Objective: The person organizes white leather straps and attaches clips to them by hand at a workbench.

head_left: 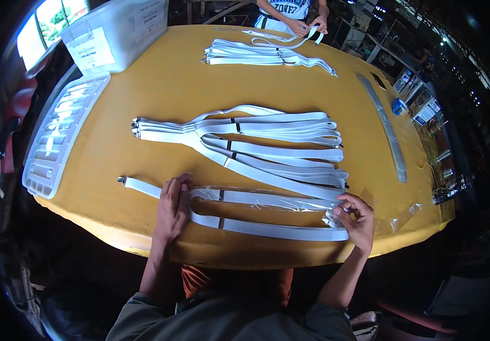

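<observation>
White elastic suspenders (279, 228) lie along the near edge of the yellow tabletop (114, 207), under the left hand (173, 207), fingers together; the right hand (356, 219) pinches crinkled clear plastic film (290, 202). A fanned white strap bundle (267, 142) crowds just beyond, a ribbed translucent lid (63, 133) at the left edge.

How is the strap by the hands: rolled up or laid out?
Laid out: the white strap runs from its metal clip under the left hand, and two bands reach side by side toward the right hand.
</observation>
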